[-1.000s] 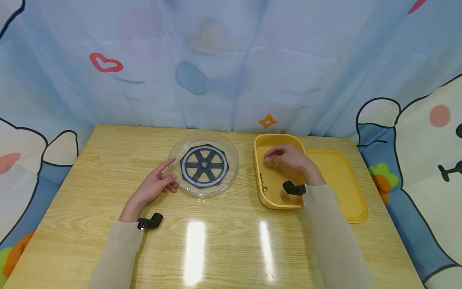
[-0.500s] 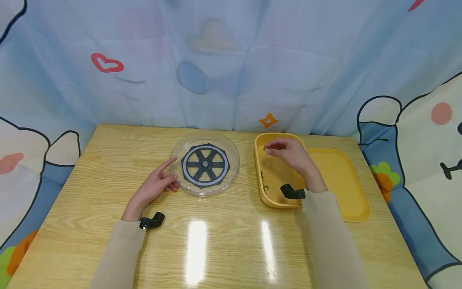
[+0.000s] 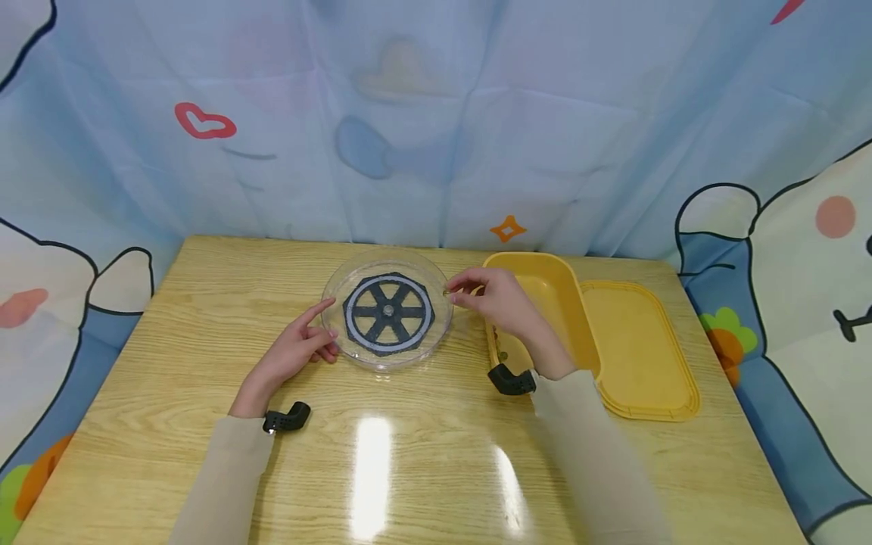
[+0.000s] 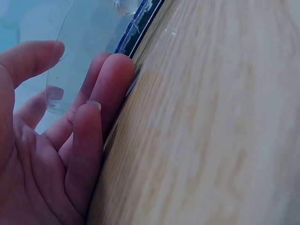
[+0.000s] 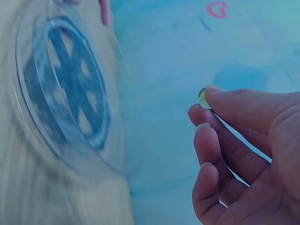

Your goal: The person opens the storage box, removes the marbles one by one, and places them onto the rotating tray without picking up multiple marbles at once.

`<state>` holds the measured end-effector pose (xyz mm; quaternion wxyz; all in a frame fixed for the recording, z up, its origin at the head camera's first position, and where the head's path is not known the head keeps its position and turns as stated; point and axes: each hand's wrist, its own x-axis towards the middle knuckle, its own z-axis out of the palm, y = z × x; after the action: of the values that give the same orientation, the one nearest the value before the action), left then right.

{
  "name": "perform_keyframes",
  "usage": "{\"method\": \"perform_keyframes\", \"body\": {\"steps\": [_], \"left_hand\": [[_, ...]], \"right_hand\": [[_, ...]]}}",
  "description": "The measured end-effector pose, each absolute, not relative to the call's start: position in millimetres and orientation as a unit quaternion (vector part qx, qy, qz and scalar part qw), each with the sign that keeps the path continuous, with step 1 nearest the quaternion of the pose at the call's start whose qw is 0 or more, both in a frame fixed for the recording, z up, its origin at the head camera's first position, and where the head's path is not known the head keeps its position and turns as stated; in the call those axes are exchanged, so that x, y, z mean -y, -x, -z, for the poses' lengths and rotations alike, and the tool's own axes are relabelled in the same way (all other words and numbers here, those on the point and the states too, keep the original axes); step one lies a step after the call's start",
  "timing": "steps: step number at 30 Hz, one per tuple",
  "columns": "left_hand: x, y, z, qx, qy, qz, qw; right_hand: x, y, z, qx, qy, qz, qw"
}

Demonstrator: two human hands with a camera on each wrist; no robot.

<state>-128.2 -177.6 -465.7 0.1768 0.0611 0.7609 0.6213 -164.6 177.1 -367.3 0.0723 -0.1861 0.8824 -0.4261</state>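
A clear round plastic dish (image 3: 371, 366) lies on the table, with a dark six-spoked wheel shape (image 3: 388, 311) showing at its middle. My left hand (image 3: 293, 352) rests against the dish's left side. Its index finger reaches onto the rim, and the other fingers are loosely bent low by the wall, as the left wrist view shows. Just off the dish's right edge, my right hand (image 3: 500, 303) pinches a small clear marble with yellow in it (image 5: 203, 98) between thumb and index finger.
Right of the dish stands a yellow plastic bin (image 3: 590, 341), where a marble (image 3: 502, 356) shows along the left wall. A flat yellow lid (image 3: 643, 352) lies beside it. A patterned blue curtain (image 3: 409, 174) hangs behind the wooden table (image 3: 436, 462).
My right hand has lifted out of the yellow bin and moved left to the dish's right edge, carrying the marble. The left hand stays in place on the dish.
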Motion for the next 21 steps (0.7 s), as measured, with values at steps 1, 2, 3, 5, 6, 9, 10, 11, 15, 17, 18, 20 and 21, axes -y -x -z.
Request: {"method": "perform_keyframes", "body": {"steps": [1,2,3,5,6,9,10,11,15,17,18,20,21], "left_hand": [[177,128,465,-0.761,-0.062,-0.621,0.177],[177,128,465,-0.760,-0.062,-0.622,0.178],[177,128,465,-0.760,-0.061,-0.622,0.178],[177,128,465,-0.761,-0.059,-0.621,0.178],[177,127,465,-0.761,-0.058,-0.621,0.179],[177,127,464,-0.763,-0.056,-0.619,0.178],[177,127,464,-0.763,-0.056,-0.619,0.177],[178,127,464,-0.764,-0.056,-0.618,0.176],[178,128,465,-0.762,-0.061,-0.621,0.173],[178,128,466,-0.760,-0.063,-0.623,0.174],[178,128,466,-0.758,-0.064,-0.625,0.174],[178,128,466,-0.756,-0.064,-0.627,0.175],[177,128,466,-0.756,-0.065,-0.628,0.176]], "right_hand": [[-172,164,369,-0.881,0.190,0.427,0.073],[-167,163,371,-0.880,0.194,0.427,0.072],[-162,162,374,-0.879,0.198,0.428,0.071],[-154,161,379,-0.875,0.204,0.434,0.070],[-150,161,381,-0.872,0.207,0.438,0.069],[-141,159,387,-0.864,0.210,0.453,0.074],[-139,158,389,-0.861,0.209,0.457,0.074],[-137,158,391,-0.860,0.207,0.460,0.076],[-131,157,398,-0.860,0.199,0.464,0.076],[-129,157,401,-0.861,0.196,0.464,0.077],[-129,157,402,-0.862,0.195,0.462,0.077],[-128,156,404,-0.863,0.197,0.459,0.074],[-127,156,405,-0.863,0.198,0.458,0.073]]}}
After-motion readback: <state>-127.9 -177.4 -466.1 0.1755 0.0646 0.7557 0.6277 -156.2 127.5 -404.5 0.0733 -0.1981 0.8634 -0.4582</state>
